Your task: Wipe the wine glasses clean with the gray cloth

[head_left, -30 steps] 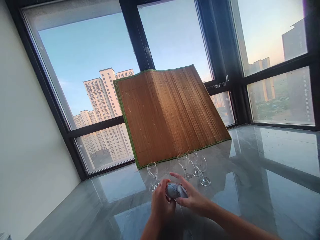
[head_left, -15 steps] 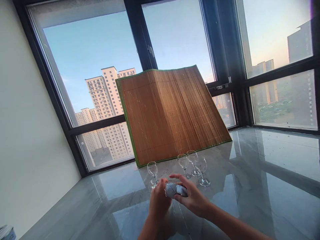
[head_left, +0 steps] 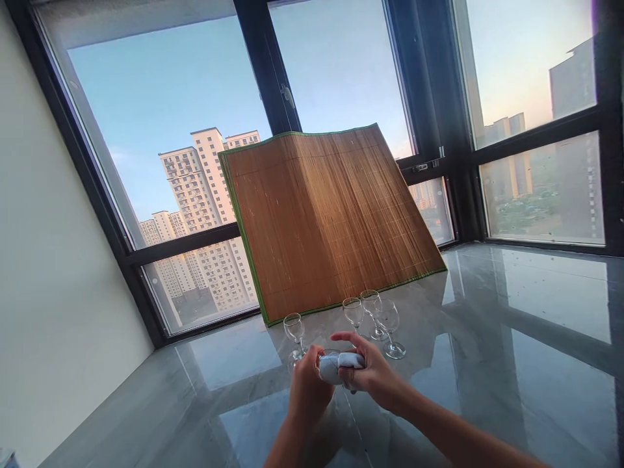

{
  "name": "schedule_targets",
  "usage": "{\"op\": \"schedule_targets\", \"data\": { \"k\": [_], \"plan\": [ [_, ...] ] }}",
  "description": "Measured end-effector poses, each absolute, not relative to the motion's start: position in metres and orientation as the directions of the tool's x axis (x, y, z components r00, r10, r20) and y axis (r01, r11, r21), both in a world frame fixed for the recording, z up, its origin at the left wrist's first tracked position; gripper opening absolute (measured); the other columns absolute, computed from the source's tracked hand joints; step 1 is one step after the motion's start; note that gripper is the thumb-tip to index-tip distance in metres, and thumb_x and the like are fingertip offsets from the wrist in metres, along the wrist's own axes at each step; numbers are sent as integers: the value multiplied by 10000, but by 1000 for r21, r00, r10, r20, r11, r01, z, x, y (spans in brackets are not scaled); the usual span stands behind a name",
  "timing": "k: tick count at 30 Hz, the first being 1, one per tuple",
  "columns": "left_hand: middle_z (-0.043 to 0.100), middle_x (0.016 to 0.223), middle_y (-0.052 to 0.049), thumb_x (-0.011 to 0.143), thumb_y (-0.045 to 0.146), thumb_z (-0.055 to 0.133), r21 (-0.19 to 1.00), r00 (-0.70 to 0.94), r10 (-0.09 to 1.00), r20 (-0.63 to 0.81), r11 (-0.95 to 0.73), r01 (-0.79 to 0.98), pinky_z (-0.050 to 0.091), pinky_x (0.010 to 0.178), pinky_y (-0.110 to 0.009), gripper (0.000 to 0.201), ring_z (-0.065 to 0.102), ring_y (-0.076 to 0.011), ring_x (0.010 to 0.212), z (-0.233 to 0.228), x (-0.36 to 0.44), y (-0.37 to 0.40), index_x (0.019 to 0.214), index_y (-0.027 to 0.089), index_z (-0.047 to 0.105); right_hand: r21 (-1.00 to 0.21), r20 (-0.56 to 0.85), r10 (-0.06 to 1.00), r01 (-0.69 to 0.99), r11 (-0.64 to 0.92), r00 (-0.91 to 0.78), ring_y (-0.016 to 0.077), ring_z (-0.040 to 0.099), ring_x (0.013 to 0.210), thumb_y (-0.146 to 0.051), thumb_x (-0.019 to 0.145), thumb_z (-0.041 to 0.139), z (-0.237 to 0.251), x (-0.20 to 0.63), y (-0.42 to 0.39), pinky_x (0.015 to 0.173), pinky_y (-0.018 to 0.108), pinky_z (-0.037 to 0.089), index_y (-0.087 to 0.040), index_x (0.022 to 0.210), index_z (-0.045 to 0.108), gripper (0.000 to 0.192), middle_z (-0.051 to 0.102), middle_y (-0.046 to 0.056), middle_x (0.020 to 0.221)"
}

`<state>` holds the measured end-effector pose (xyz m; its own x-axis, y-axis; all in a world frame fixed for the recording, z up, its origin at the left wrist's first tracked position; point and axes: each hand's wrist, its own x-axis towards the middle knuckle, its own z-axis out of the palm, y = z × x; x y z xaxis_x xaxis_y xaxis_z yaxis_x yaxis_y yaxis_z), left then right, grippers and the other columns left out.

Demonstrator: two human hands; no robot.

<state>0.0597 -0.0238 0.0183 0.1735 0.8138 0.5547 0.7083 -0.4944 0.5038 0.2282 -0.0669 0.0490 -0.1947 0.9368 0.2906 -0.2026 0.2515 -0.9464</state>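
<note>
My left hand is closed round a clear glass, tipped on its side; its stem is hidden by the hand. My right hand grips a crumpled white cloth against the glass's open end, thumb below and index finger stretched out above. Just beyond my left hand stands a wine glass, partly covered by it. Past my right hand, several more stand grouped: one wine glass at left, another wine glass behind, and a larger wine glass nearest.
A brown bamboo mat with green edging leans on the window frame behind the glasses. The glossy grey marble surface reflects the windows. A white wall rises at left. Part of a small container shows in the lower left corner.
The cloth and my right fingers have shifted slightly at the glass's mouth, the thumb now lying across the cloth. The view has swung a little, moving the scene slightly left.
</note>
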Motion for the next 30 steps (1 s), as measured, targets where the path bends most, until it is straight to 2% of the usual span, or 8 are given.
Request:
{"op": "schedule_targets", "data": {
  "k": [5, 11, 16, 21, 24, 30],
  "plan": [
    [615, 663, 17, 724, 170, 585, 550, 191, 799, 571, -545, 633, 295, 563, -242, 101, 508, -129, 587, 17, 61, -22, 775, 214, 510, -955, 254, 949, -205, 215, -188, 122, 508, 589, -232, 672, 665, 51, 230, -69, 487, 238, 428, -179, 1235, 543, 579, 565, -42, 705],
    [602, 654, 21, 710, 158, 587, 582, 189, 785, 589, -575, 575, 303, 571, -240, 108, 485, -124, 588, 13, 60, -18, 771, 210, 515, -952, 284, 946, -159, 260, -154, 114, 477, 568, -257, 679, 661, 54, 227, -73, 489, 234, 387, -169, 1171, 568, 508, 567, -42, 669],
    [606, 670, 12, 740, 173, 573, 569, 196, 779, 596, -581, 582, 312, 581, -247, 83, 495, -133, 606, 8, 57, -15, 774, 210, 507, -946, 322, 933, -78, 313, -159, 117, 485, 593, -230, 720, 627, 56, 229, -78, 520, 245, 382, -178, 1221, 554, 509, 618, -4, 762],
    [609, 637, 17, 721, 193, 600, 581, 138, 792, 594, -542, 607, 307, 563, -251, 96, 497, -137, 558, 6, 55, -13, 746, 213, 509, -917, 389, 872, -36, 397, -298, 130, 534, 689, -174, 737, 654, 51, 232, -77, 615, 255, 433, -233, 1361, 452, 659, 658, 14, 900],
    [628, 653, 8, 744, 200, 577, 568, 113, 795, 596, -517, 640, 316, 572, -256, 54, 533, -154, 577, 8, 54, -14, 764, 216, 529, -893, 429, 854, 8, 450, -294, 139, 557, 771, -99, 681, 685, 45, 231, -74, 693, 261, 456, -260, 1397, 410, 783, 674, 13, 977],
    [654, 688, 3, 726, 204, 601, 580, 144, 807, 572, -523, 625, 338, 564, -249, 95, 540, -148, 586, 5, 57, -13, 762, 218, 515, -934, 347, 893, -26, 355, -287, 117, 526, 629, -151, 717, 645, 47, 234, -71, 507, 227, 445, -252, 1346, 465, 663, 617, -13, 868]
  ]
}}
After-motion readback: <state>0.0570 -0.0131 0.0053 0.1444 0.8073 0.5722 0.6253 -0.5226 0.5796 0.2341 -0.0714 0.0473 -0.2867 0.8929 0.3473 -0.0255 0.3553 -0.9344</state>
